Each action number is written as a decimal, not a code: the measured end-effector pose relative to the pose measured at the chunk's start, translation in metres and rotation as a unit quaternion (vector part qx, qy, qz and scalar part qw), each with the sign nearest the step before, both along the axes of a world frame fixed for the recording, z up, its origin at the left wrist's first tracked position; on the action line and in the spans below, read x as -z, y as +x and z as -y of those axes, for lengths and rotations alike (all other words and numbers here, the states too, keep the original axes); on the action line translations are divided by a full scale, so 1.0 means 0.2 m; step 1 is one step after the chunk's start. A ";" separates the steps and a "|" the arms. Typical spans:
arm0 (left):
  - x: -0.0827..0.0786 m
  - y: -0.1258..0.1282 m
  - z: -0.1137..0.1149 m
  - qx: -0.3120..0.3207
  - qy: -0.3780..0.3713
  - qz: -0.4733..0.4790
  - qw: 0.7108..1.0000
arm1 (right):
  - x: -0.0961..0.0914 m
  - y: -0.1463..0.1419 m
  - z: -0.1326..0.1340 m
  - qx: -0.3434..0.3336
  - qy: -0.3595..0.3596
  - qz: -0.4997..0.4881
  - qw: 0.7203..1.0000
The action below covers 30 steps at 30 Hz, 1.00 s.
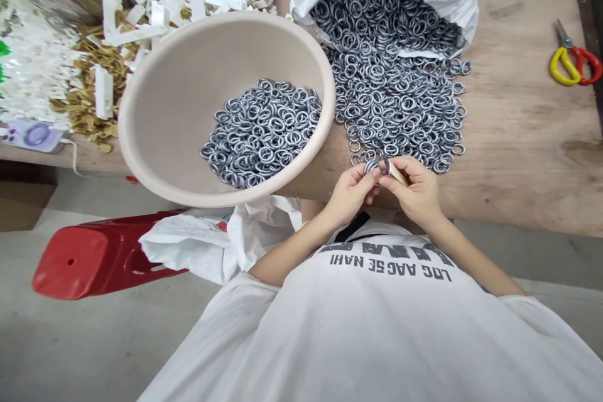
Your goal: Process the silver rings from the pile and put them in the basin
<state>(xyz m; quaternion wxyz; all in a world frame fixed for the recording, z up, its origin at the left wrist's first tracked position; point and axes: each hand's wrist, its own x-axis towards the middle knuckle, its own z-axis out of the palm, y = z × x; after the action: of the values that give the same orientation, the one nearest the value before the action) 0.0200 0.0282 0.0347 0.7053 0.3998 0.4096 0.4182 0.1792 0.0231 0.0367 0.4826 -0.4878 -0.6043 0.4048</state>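
The left hand (351, 193) is pinching a ring (371, 167), the right hand (411, 187) gripping a pale strip (398, 173); a slackening pinch could drop the ring onto the pile (400, 107).

Just the one head-worn cam here, aimed forward and down over the person's white T-shirt (301, 326), pretty close on the left hand (351, 193), right hand (414, 191) and wooden table (518, 157).

A wooden workbench (518, 157) carries loose metal rings (396, 107) (hundreds of them) and scissors (569, 49).
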 end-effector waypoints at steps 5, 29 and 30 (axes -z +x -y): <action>0.00 0.00 0.00 -0.002 -0.036 0.014 0.999 | -0.03 0.00 -0.01 -0.014 0.034 0.029 0.999; -0.07 0.00 0.02 -0.029 -0.155 0.132 0.979 | 0.01 0.02 0.06 -0.012 0.169 0.286 0.943; -0.07 -0.01 0.01 -0.024 -0.158 0.136 0.978 | 0.01 0.01 0.06 -0.013 0.166 0.278 0.946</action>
<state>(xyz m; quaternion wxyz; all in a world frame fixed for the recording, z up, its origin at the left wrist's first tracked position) 0.0190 0.0257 0.0496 0.7986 0.2125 0.3800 0.4155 0.1814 0.0103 0.0348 0.3649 -0.4860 -0.7793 0.1530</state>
